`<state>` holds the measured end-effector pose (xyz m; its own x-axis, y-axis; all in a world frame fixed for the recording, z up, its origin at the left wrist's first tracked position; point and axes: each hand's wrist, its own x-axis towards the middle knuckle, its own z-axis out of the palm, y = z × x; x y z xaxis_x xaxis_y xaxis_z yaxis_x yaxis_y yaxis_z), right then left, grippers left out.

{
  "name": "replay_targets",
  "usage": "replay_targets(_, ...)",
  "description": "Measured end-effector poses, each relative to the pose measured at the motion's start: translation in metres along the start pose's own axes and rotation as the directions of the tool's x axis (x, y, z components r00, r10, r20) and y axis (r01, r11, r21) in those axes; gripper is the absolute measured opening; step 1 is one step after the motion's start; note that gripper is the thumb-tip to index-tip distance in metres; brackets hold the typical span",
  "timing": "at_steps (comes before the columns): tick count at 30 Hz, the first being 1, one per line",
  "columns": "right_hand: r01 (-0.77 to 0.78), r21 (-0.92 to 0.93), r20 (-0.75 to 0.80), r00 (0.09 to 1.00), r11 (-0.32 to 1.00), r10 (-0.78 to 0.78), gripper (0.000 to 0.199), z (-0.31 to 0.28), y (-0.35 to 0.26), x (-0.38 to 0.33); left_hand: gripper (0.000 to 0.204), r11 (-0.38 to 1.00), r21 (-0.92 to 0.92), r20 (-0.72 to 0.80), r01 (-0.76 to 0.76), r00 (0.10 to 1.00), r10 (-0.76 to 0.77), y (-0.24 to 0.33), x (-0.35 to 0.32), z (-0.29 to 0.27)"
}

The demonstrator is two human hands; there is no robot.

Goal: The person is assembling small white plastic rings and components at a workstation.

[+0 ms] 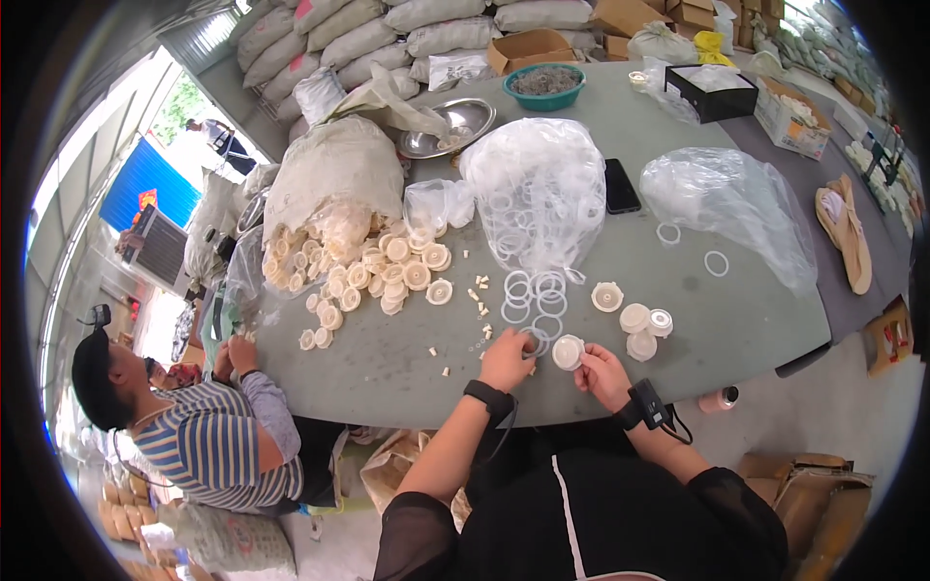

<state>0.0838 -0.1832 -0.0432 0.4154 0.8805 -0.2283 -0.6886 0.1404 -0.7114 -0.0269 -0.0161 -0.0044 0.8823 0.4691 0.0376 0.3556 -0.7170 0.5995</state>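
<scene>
My right hand [604, 379] pinches a round cream-white plastic cap [569, 352] by its edge, just above the table's near side. To its left, my left hand [506, 361] has its fingers curled together at a translucent ring [536, 342], the nearest of a loose cluster of rings [549, 290]. The fingertips are partly hidden, but they appear closed on that ring. Several similar caps [635, 318] lie to the right of my hands, and a single cap [607, 296] sits just beyond them. Small cream plugs [481, 300] are scattered to the left of the rings.
Clear bags [533, 174] of rings, a sack [334, 179] spilling caps [397, 266], a phone [621, 186], a metal bowl [450, 128] and a green basin [544, 87] stand on the grey-green table [387, 378]. A co-worker [208, 426] in a striped shirt sits at the left.
</scene>
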Motion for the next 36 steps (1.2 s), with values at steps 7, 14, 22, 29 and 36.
replay_targets(7, 0.019, 0.076, -0.023, 1.0, 0.997, -0.018, 0.01, 0.002, 0.003, -0.001, 0.008, 0.997, -0.069, -0.09, 0.032, 0.995, -0.039, 0.001, -0.004, -0.002)
replay_targets(14, -0.026, -0.059, -0.081, 0.996, 0.998, 0.021, 0.012, 0.014, -0.004, -0.003, 0.008, 0.971, -0.237, -0.207, 0.037, 0.974, -0.088, 0.025, -0.014, -0.013)
replay_targets(22, -0.029, -0.114, -0.128, 0.992, 0.993, 0.014, 0.013, 0.022, -0.003, -0.004, 0.009, 0.947, -0.146, -0.253, -0.288, 0.936, 0.246, 0.04, -0.03, 0.004)
replay_targets(29, -0.005, 0.082, 0.001, 1.0, 0.997, 0.005, 0.014, 0.019, 0.004, -0.001, 0.013, 0.912, 0.1, -0.228, -0.397, 0.883, 0.41, 0.045, -0.033, 0.0)
replay_targets(36, 0.155, -0.124, -0.022, 0.987, 0.98, -0.159, 0.028, 0.028, -0.006, -0.011, 0.032, 0.9, -0.405, -0.349, -0.161, 0.937, 0.01, 0.046, -0.041, 0.012)
